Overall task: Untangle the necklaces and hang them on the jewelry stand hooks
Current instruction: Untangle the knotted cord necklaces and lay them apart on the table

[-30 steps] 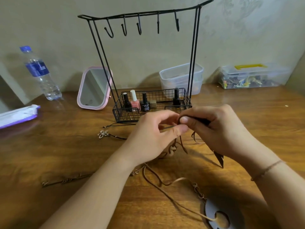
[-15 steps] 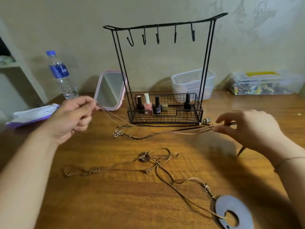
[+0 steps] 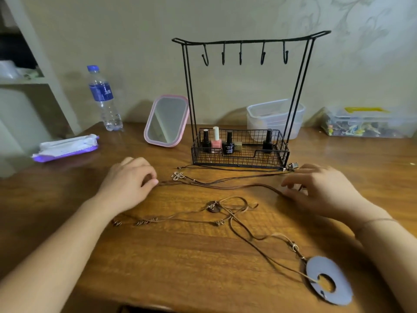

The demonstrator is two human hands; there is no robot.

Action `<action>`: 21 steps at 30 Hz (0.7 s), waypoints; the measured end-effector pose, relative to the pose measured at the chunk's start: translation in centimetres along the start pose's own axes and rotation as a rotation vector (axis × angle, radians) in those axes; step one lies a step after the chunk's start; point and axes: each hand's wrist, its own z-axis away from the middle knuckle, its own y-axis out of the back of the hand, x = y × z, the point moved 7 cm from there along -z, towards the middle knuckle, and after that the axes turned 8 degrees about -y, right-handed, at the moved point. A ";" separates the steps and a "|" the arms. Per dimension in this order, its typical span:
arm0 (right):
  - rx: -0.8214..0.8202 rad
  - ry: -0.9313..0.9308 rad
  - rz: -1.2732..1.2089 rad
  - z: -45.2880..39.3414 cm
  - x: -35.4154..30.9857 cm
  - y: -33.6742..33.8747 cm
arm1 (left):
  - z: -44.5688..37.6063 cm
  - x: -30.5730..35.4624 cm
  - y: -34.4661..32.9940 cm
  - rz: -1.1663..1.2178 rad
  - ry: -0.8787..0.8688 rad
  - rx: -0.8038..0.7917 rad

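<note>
The black wire jewelry stand stands at the back of the wooden table, all its hooks bare. In front of it a long brown cord necklace lies stretched between my hands. My left hand pinches its left end with curled fingers. My right hand hovers with loose fingers over its right end. A flower-pendant necklace on a dark cord lies beside it. Nearer me, tangled cords with a small round pendant run to a grey disc pendant.
Nail polish bottles stand in the stand's basket. A pink mirror, a water bottle and a wipes pack are at the left. Two clear plastic boxes sit against the wall. A shelf is far left.
My hands drew apart and pulled one brown cord out of the tangle. They have since lowered it onto the table, and the right hand's pinch has loosened.
</note>
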 end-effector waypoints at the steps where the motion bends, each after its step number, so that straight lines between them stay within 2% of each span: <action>1: 0.017 0.030 0.042 -0.2 -0.9 0.4 | 0.1 2.0 0.1 0.030 -0.067 -0.029; 3: -0.056 0.045 0.082 -0.5 -3.1 0.9 | 0.6 6.3 -0.4 0.117 -0.170 -0.168; 5: -0.216 0.011 0.150 -0.1 -5.6 1.1 | 1.5 9.3 -1.4 0.102 -0.233 -0.291; 7: -0.381 0.008 0.246 1.8 -7.9 0.6 | 2.4 10.3 -1.9 0.097 -0.253 -0.276; 9: -0.456 0.034 0.226 4.1 -10.4 0.0 | 3.1 10.1 -2.1 0.196 -0.254 -0.211; 11: -0.419 0.012 0.146 5.7 -11.6 -0.3 | 3.5 9.5 -2.5 0.314 -0.247 -0.179; 14: -0.230 0.000 0.084 6.4 -11.2 -0.3 | 3.3 8.3 -3.0 0.359 -0.252 -0.171; 21: -0.185 -0.061 0.207 5.8 -2.3 -0.6 | 4.2 3.9 -2.3 0.271 -0.223 -0.142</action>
